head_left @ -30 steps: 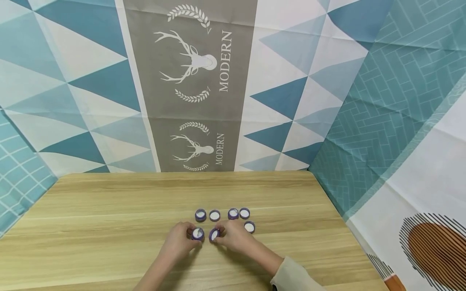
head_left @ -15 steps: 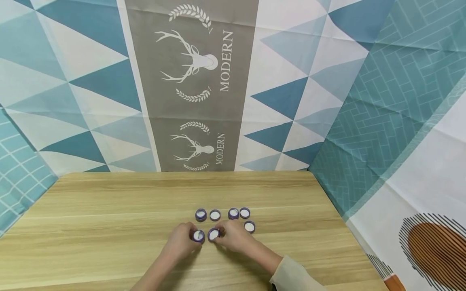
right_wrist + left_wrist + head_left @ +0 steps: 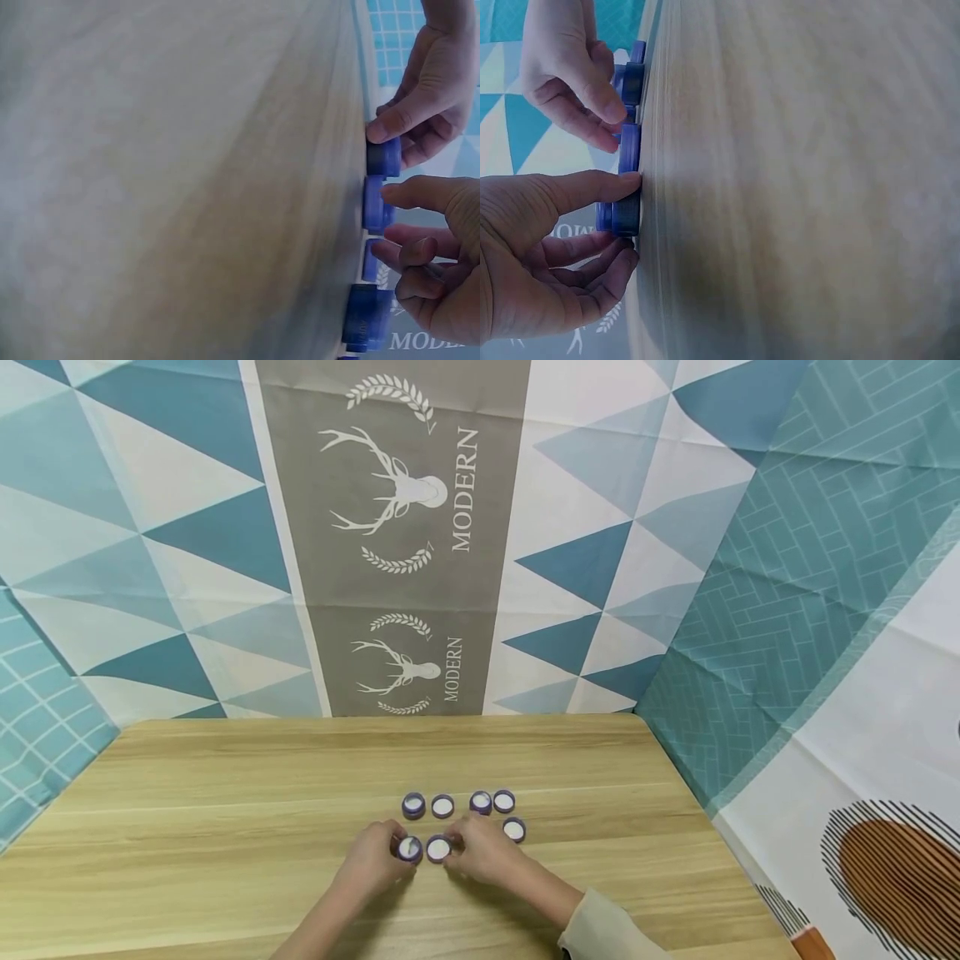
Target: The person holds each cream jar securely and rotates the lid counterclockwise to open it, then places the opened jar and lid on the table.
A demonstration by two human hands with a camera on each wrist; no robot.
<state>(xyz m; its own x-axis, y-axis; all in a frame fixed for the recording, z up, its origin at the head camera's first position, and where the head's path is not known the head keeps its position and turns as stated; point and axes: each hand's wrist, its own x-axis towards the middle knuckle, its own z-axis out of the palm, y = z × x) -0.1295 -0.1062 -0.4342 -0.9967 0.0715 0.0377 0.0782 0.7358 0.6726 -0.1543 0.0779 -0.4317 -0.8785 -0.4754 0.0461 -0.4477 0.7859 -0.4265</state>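
In the head view, my left hand (image 3: pixel 369 857) grips a small round purple jar (image 3: pixel 409 849) with a whitish inside. The left wrist view shows the thumb on the jar's near side and fingers curled behind it. Just right of the jar lies a flat purple lid (image 3: pixel 438 849), its white inner disc facing up. My right hand (image 3: pixel 483 849) is at the lid's right edge, with thumb and fingers spread apart. In the right wrist view, the right thumb's tip overlaps the lid (image 3: pixel 373 202).
Behind the hands stand a purple jar (image 3: pixel 413 807) with a lid (image 3: pixel 442 807) beside it, and another jar (image 3: pixel 481 802) next to a lid (image 3: pixel 504 801). One more lid (image 3: pixel 513 830) lies right of my right hand. Patterned cloth (image 3: pixel 397 568) rises behind the wooden table (image 3: pixel 225 793).
The lid in my right hand has gone from tilted on edge to flat on the table, and the right fingers have loosened. My left hand and jar have shifted slightly toward me.
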